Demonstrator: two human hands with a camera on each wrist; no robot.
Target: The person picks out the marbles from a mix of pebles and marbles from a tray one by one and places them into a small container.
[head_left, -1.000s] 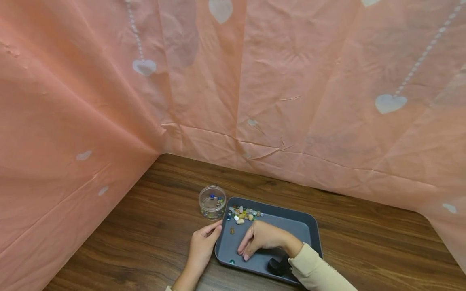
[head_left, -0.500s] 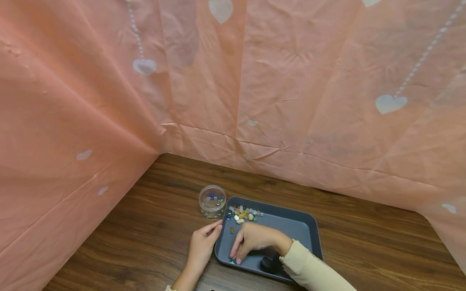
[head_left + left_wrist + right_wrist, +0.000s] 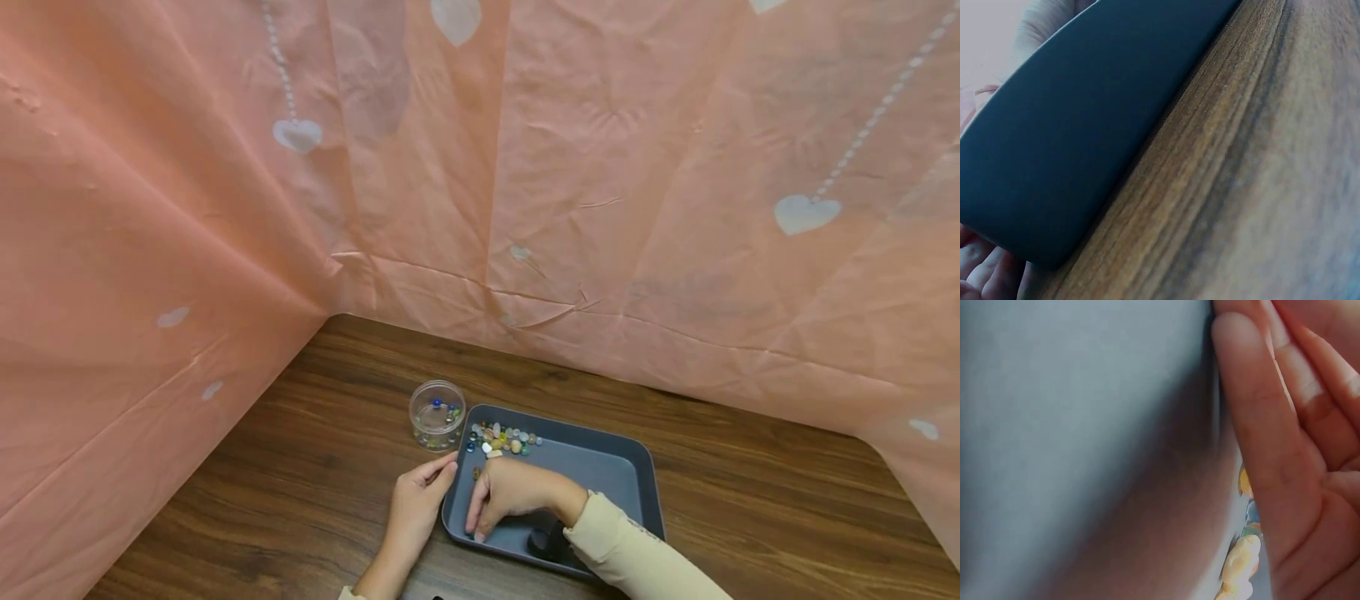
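My left hand grips the left rim of the dark grey tray between thumb and fingers. The tray's outer wall fills much of the left wrist view, with curled fingers below its corner. Inside the tray, my right hand reaches down into the near-left corner. Its thumb and fingertips come together on a small green glass marble, which they mostly cover. From the right wrist, the thumb and fingers show close together, the marble hidden. A brown stone lies just beyond the right hand.
Several polished stones and marbles cluster in the tray's far-left corner. A clear round jar with several marbles stands beyond the left hand, beside the tray. A black wrist device hangs under the right wrist. A pink curtain encloses the wooden table.
My right hand has moved left across the tray to the green marble, and its fingers have come down on it. The left hand stays on the rim.
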